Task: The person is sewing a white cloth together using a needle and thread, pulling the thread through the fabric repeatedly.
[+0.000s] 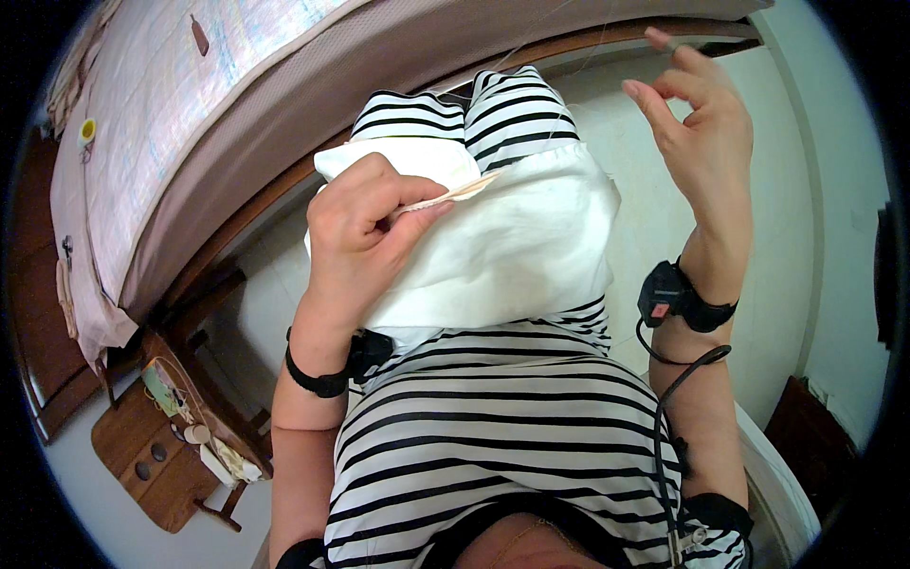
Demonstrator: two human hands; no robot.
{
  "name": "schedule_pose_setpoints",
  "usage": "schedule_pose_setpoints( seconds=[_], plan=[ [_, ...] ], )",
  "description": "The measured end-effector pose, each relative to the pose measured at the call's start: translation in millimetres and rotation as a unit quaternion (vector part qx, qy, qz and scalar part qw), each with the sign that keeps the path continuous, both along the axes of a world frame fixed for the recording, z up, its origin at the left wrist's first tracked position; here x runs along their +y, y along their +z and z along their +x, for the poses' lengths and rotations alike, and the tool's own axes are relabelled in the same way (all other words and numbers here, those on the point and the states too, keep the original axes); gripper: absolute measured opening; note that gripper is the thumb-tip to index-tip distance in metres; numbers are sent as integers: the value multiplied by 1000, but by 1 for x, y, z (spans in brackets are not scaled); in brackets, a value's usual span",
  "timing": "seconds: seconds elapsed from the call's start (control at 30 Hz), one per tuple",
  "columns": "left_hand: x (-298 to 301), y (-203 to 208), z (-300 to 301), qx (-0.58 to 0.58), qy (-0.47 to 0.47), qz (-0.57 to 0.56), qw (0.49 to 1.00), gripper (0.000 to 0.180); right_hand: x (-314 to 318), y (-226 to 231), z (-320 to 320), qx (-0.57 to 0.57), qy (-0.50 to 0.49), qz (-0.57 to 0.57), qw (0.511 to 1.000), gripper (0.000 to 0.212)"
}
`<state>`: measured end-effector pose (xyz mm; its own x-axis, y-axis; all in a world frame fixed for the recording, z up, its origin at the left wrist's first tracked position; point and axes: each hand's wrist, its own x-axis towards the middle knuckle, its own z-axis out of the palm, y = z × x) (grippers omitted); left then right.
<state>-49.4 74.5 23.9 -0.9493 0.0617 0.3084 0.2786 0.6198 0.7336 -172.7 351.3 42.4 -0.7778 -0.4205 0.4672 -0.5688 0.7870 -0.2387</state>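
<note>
Across my lap lies a white cloth [512, 256], partly folded over. My left hand [355, 213] pinches its folded edge between thumb and fingers, and a narrow cream strip [474, 187] sticks out past the fingertips. Raised to the right, well away from the cloth, is my right hand [701, 123]. Its thumb and bent fingers are drawn toward each other, and the index finger is blurred. Whatever they hold is too fine to make out. Faint thread-like lines [605, 33] show between the cloth and the top edge.
A bed with a pale patterned cover [237, 66] runs along the left and front. On it lie a small brown item [199, 35] and a yellow roll [87, 130]. A wooden stool [156, 455] at lower left carries small items. The wall [844, 171] rises at right.
</note>
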Motion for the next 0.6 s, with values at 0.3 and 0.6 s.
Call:
schedule_pose_setpoints(
  seconds=[0.3,0.6],
  plan=[
    [-2,-1,-1,1,-5,1,1000,11,-45,-10,20,-112,186,-206,954,9],
    [-4,0,5,16,-7,-3,1000,12,-80,-21,30,-264,325,-111,901,9]
  ],
)
